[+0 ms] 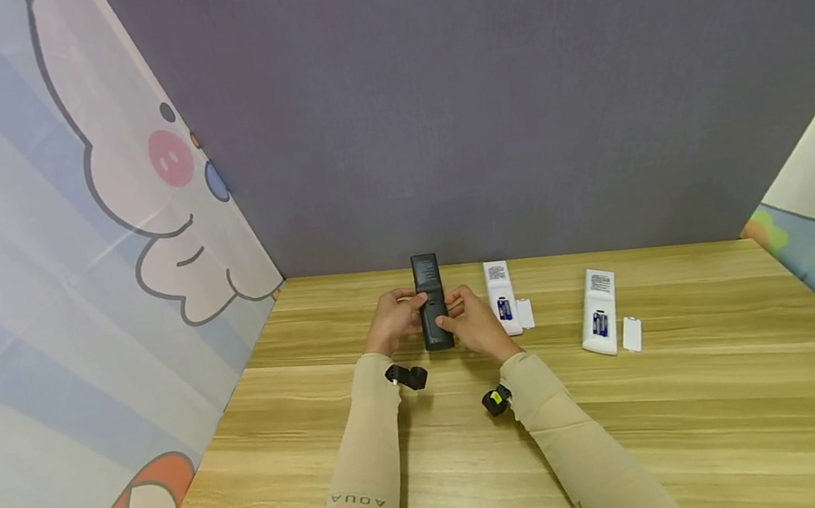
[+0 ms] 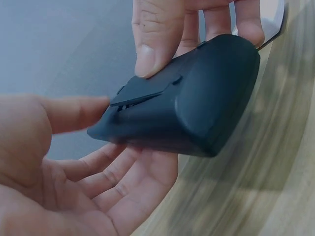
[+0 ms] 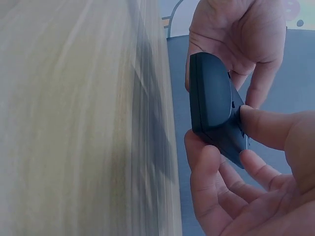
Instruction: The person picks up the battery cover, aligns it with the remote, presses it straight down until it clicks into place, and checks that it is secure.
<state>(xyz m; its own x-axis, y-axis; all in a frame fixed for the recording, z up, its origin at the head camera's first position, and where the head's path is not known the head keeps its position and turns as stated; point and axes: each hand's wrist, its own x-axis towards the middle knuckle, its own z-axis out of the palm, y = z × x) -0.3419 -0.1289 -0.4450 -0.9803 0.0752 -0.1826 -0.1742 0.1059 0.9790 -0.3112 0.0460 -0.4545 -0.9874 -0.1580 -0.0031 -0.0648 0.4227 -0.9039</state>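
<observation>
Both hands hold a black remote control (image 1: 425, 273) above the table, its back face up. My left hand (image 1: 391, 321) grips it from the left, fingers underneath and thumb near the battery cover. From the right, my right hand (image 1: 479, 326) grips the lower part, its thumb pressing on the back. In the left wrist view, the black battery cover (image 2: 140, 91) sits slightly raised along one edge, with a narrow gap below it. Whether batteries lie under that cover is hidden. The right wrist view shows the remote's rounded end (image 3: 211, 93) between the two hands.
Right of the hands lies a white remote (image 1: 497, 274) with blue batteries showing and its loose cover (image 1: 526, 313) beside it. Farther right are a second white remote (image 1: 600, 283), batteries exposed, and its cover (image 1: 632, 335). A grey panel (image 1: 437, 116) borders the wooden table (image 1: 732, 385).
</observation>
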